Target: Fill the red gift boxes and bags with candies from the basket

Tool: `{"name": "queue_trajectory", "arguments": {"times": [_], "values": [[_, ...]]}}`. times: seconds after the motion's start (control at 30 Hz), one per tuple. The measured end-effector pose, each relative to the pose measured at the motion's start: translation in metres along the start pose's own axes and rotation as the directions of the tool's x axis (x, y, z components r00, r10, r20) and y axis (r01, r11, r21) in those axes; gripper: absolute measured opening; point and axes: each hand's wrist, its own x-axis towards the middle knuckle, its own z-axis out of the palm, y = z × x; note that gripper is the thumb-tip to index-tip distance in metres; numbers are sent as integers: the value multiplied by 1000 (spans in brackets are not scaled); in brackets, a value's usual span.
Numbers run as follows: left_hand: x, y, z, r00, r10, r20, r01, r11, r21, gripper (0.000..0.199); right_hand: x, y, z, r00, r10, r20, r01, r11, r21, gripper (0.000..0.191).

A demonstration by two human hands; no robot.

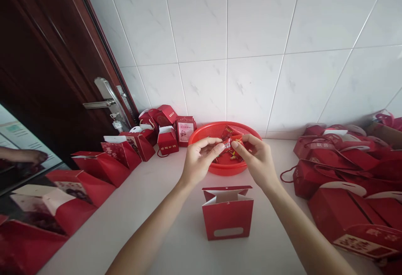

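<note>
A small red wrapped candy (pixel 226 144) is pinched between the thumbs and fingers of my left hand (pixel 202 153) and my right hand (pixel 256 155). Both hands are closed on it, above a red plastic basket (pixel 228 170). More wrapped candies (pixel 230 157) lie in the basket, partly hidden by my fingers. Nearer to me, between my forearms, a red paper gift box (pixel 228 218) stands upright on the white table with its top open. An oval pale window marks its front.
Several red gift boxes (pixel 100 168) line the table's left side, beside a dark door (pixel 40 57) with a metal handle (pixel 108 101). More red boxes (pixel 339 208) crowd the right side. A tiled wall (pixel 251 86) rises behind the basket.
</note>
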Motion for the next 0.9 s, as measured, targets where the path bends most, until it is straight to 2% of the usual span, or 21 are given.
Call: {"name": "queue_trajectory", "arguments": {"times": [0.13,0.27,0.37,0.53,0.63,0.77,0.9], "values": [[5,0,-4,997,-1,-83,-9,992,-126,32,2,1,-2,998,62,-7,-60,987,152,35],[12,2,-10,984,-116,-135,64,940,-334,41,3,3,-5,992,118,-36,-103,955,278,33],[14,3,-11,979,-130,-156,68,935,-348,36,4,3,-7,991,131,-23,-117,940,321,32],[13,-1,-11,982,-47,-184,-2,966,-257,20,5,0,-8,991,134,-16,-120,930,346,32],[12,-2,-10,986,-77,-149,47,979,-199,20,5,-3,-10,993,119,-20,-107,947,304,34],[9,1,-12,994,-86,-74,74,986,-147,23,5,-6,-15,995,87,48,-94,978,188,34],[3,12,-13,986,-28,164,15,996,83,22,4,-11,-19,990,59,131,-68,996,64,34]]}}
